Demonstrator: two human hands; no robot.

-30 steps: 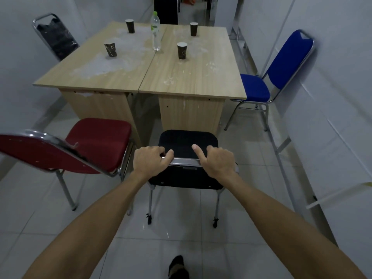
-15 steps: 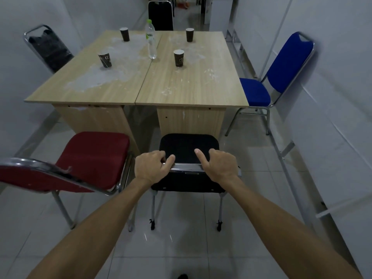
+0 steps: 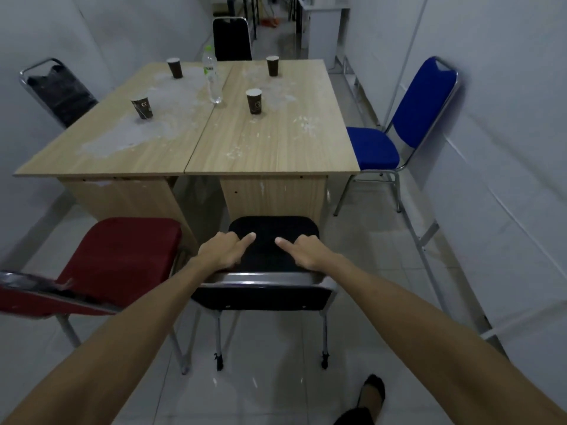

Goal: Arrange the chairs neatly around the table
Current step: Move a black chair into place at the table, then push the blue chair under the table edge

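A black chair point(image 3: 270, 297) with a chrome top rail stands right in front of me, its seat close to the near end of the wooden table point(image 3: 270, 148). Past the rail and above the seat, my left hand point(image 3: 225, 250) and my right hand point(image 3: 303, 251) hover with fingers loosely curled and thumbs pointing inward, gripping nothing. A red chair point(image 3: 122, 256) stands to the left of it, turned at an angle. A blue chair point(image 3: 372, 148) sits at the table's right side. One more black chair point(image 3: 231, 38) is at the far end and another black chair point(image 3: 61, 93) at the left.
Several paper cups point(image 3: 254, 101) and a plastic bottle point(image 3: 211, 75) stand on the dusty table. White walls close in on both sides, with a metal frame point(image 3: 429, 240) along the right wall. My foot point(image 3: 371, 391) is on the tiled floor behind the black chair.
Both hands gripped the black chair's top rail and pushed it toward the table. They have since come off the rail and moved forward over the seat, and I have stepped closer.
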